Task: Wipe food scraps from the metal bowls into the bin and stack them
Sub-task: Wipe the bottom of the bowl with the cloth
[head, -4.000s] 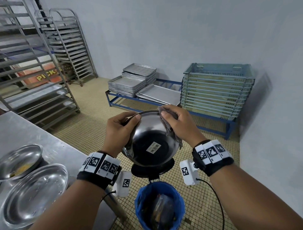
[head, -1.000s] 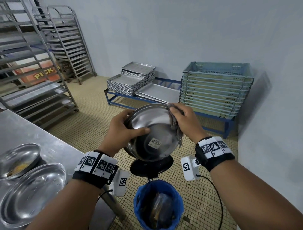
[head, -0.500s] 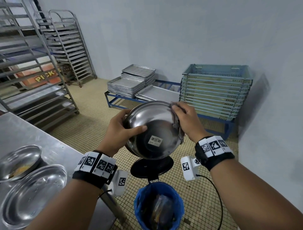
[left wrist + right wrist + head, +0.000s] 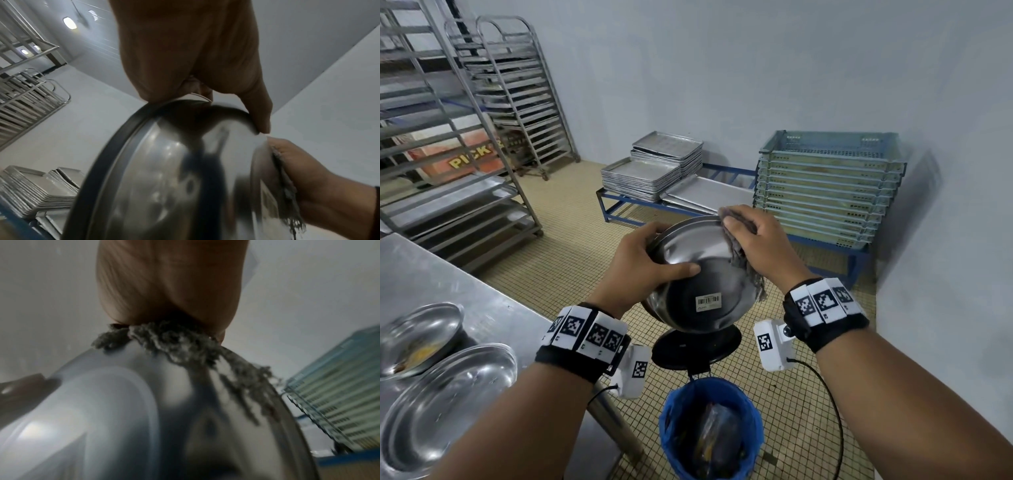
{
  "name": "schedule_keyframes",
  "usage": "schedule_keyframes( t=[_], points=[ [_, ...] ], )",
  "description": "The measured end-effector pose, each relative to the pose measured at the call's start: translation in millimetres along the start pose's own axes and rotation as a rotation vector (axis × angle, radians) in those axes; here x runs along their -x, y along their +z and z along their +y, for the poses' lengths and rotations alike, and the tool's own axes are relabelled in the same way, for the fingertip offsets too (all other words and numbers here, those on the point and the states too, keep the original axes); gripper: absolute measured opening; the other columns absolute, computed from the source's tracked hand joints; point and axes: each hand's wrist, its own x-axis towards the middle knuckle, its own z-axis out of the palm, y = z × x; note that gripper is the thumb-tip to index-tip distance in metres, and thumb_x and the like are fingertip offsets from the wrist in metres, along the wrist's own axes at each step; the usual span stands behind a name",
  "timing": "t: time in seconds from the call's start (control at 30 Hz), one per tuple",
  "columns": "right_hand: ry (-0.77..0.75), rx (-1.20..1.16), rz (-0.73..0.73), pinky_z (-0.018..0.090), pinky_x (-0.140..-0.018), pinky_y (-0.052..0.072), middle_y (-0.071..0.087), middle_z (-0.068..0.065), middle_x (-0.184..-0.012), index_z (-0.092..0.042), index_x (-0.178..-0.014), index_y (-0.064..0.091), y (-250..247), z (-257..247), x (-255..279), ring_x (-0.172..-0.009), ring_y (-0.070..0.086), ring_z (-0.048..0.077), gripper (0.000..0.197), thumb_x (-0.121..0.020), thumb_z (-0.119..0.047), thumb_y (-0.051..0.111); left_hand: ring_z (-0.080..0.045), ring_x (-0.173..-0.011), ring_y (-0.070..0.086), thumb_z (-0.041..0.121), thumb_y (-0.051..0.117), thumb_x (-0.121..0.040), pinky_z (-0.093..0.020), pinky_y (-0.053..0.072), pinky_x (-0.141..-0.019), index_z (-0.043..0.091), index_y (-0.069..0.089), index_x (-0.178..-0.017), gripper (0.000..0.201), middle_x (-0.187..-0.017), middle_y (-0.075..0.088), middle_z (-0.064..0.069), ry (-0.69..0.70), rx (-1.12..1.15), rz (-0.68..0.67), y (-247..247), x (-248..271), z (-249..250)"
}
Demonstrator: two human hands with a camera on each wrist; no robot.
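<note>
While my left hand point(image 4: 643, 270) pinches the rim of the round shiny metal bowl point(image 4: 702, 291), tilted above the blue-lined bin point(image 4: 710, 428), and my right hand point(image 4: 760, 246) presses the frayed grey cloth point(image 4: 743, 260) on its edge, I think the smooth bowl could slip from this thin grip, or scraps could fall on the floor.

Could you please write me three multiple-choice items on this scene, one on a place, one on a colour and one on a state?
1. Where is the bin?
A. on the table
B. on the floor below the held bowl
C. on the blue rack

2. What colour is the bin's liner?
A. blue
B. red
C. white

3. What does the right hand hold?
A. nothing
B. a tray
C. a cloth pressed on the bowl's rim

Answers: 1 B, the bin stands on the tiles under the bowl that the left hand grips. 2 A, its liner is blue. 3 C, the grey cloth hangs from its fingers over the rim.
</note>
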Motion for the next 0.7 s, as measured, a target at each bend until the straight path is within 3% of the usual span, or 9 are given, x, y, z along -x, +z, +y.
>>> schedule_keyframes(
  t=[0.13, 0.2, 0.3, 0.4, 0.5, 0.6, 0.7],
  points=[
    [0.123, -0.084, 0.054, 0.037, -0.104, 0.049, 0.07, -0.008, -0.115, -0.032, -0.117, 0.07, -0.5, 19.4, 4.0, -0.108, 0.062, 0.005, 0.02, -0.104, -0.035, 0.055, -0.017, -0.099, 0.077, 0.042, 0.097, -0.049, -0.039, 0.064, -0.083, 0.021, 0.07, -0.114, 0.073, -0.105, 0.079, 0.004, -0.016, 0.035, 0.056, -5.8, 0.5, -0.9],
    [0.101, -0.064, 0.059, 0.037, -0.102, 0.051, 0.071, -0.01, -0.112, -0.032, -0.117, 0.07, 1.3, 15.9, 2.5, -0.106, 0.063, 0.004, 0.02, -0.104, -0.034, 0.056, -0.018, -0.099, 0.077, 0.04, 0.099, -0.049, -0.041, 0.064, -0.084, 0.02, 0.07, -0.114, 0.074, -0.105, 0.079, 0.003, -0.03, 0.024, 0.043, -4.9, -1.2, -0.3],
    [-0.013, 0.046, -0.01, 0.036, -0.089, 0.056, 0.072, -0.012, -0.101, -0.032, -0.119, 0.07, 8.6, -2.5, -3.4, -0.094, 0.067, 0.007, 0.022, -0.102, -0.034, 0.057, -0.014, -0.096, 0.076, 0.03, 0.104, -0.051, -0.041, 0.065, -0.085, 0.028, 0.069, -0.109, 0.067, -0.104, 0.078, 0.008, -0.034, -0.036, -0.014, 3.9, -3.5, 2.2],
    [-0.09, 0.134, -0.035, 0.032, -0.092, 0.052, 0.071, -0.009, -0.107, -0.032, -0.122, 0.07, 11.3, -12.2, -7.9, -0.102, 0.065, 0.01, 0.025, -0.101, -0.035, 0.057, -0.016, -0.096, 0.076, 0.029, 0.101, -0.054, -0.042, 0.065, -0.085, 0.029, 0.069, -0.108, 0.063, -0.105, 0.079, 0.007, -0.017, -0.005, -0.005, 6.4, -3.1, 0.8],
    [0.03, -0.023, 0.005, 0.022, -0.085, 0.049, 0.07, -0.015, -0.103, -0.029, -0.122, 0.069, 3.6, 3.2, -2.7, -0.099, 0.064, 0.004, 0.024, -0.104, -0.033, 0.055, -0.022, -0.101, 0.076, 0.037, 0.101, -0.053, -0.044, 0.064, -0.083, 0.024, 0.071, -0.114, 0.069, -0.109, 0.078, 0.0, -0.005, 0.051, 0.056, -1.5, 0.5, -2.8],
    [0.142, -0.128, 0.068, 0.027, -0.095, 0.048, 0.07, -0.008, -0.112, -0.026, -0.12, 0.07, 2.2, 21.9, 4.4, -0.107, 0.063, 0.006, 0.023, -0.105, -0.032, 0.054, -0.028, -0.101, 0.076, 0.034, 0.098, -0.053, -0.045, 0.065, -0.082, 0.015, 0.069, -0.118, 0.074, -0.11, 0.078, -0.007, -0.032, 0.156, 0.128, -7.6, 3.0, -10.6],
    [0.146, -0.129, 0.083, 0.027, -0.093, 0.048, 0.071, -0.01, -0.108, -0.025, -0.117, 0.072, 3.9, 18.4, 0.9, -0.103, 0.064, 0.004, 0.022, -0.105, -0.03, 0.054, -0.027, -0.1, 0.077, 0.029, 0.1, -0.057, -0.042, 0.065, -0.078, 0.013, 0.067, -0.121, 0.074, -0.111, 0.077, -0.005, -0.042, 0.151, 0.096, -4.5, 4.5, -10.8]
  ],
)
